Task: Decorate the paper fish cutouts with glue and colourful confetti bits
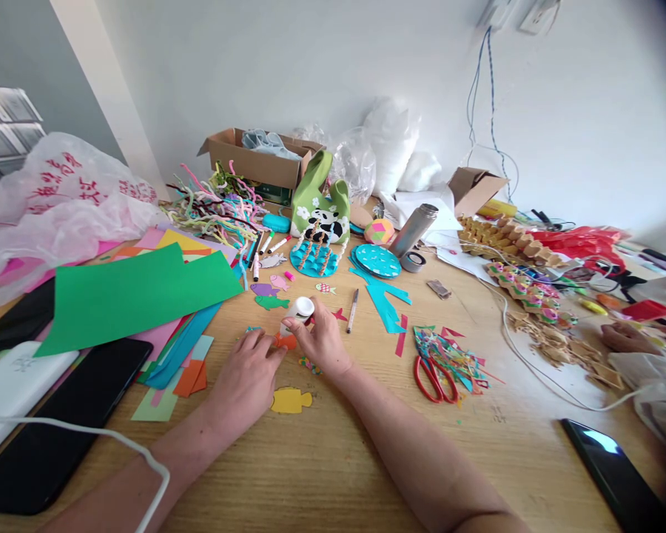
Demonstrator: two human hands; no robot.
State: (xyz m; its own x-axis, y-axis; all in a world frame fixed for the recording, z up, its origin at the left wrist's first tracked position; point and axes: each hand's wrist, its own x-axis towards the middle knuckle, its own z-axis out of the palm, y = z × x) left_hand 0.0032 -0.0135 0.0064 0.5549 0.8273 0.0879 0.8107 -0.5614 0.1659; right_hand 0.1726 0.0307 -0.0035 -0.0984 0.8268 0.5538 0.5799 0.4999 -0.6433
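Observation:
My right hand [323, 342] is closed around a small white bottle [298, 308], which leans over the table with its white end upward. Under the bottle lies an orange paper cutout [285, 341], mostly covered by my hands. The fingers of my left hand [251, 370] are bent and pinch the cutout's edge against the table. Just in front of my hands is a yellow paper fish [291, 400]. Beyond them lie a green paper fish [271, 303], a purple paper fish [263, 289], a pink paper fish [279, 283] and a striped fish [325, 289].
Coloured paper sheets [122, 296] and a black phone [61, 437] lie left. Red scissors [436, 379] rest beside paper scraps [447, 352]. A pen [353, 311], blue paper discs [377, 260] and a metal flask [416, 229] stand beyond. Another person's hand [627, 337] is at right.

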